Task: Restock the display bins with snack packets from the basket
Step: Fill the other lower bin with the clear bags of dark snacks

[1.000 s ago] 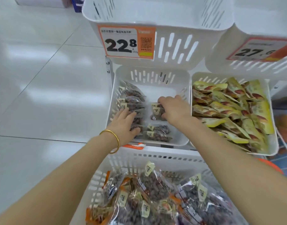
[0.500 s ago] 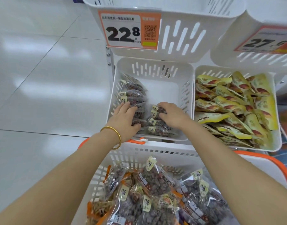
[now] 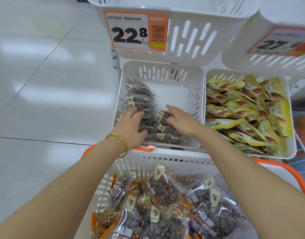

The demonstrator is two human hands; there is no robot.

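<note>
The pale tiled floor of a shop runs off to the left, glossy with overhead light. On it stands a rack of white slotted bins, the upper ones fronted with orange price tags. Nearest the camera is the white basket with orange handles, heaped with clear snack packets of dark pieces; it sits right under the rack, I judge so that each reach is short. The display bin being filled is the lower left one. The packets already in it lie in rows along its left wall and front edge, with the back right corner bare. The neighbouring bin is crowded with yellow packets. The left hand, a gold bangle at its wrist, lies with fingers spread almost straight on the left row. The right hand rests loosely open on the front row, gripping nothing that I can make out. Both seem to be pressing the rows square so more will fit
</note>
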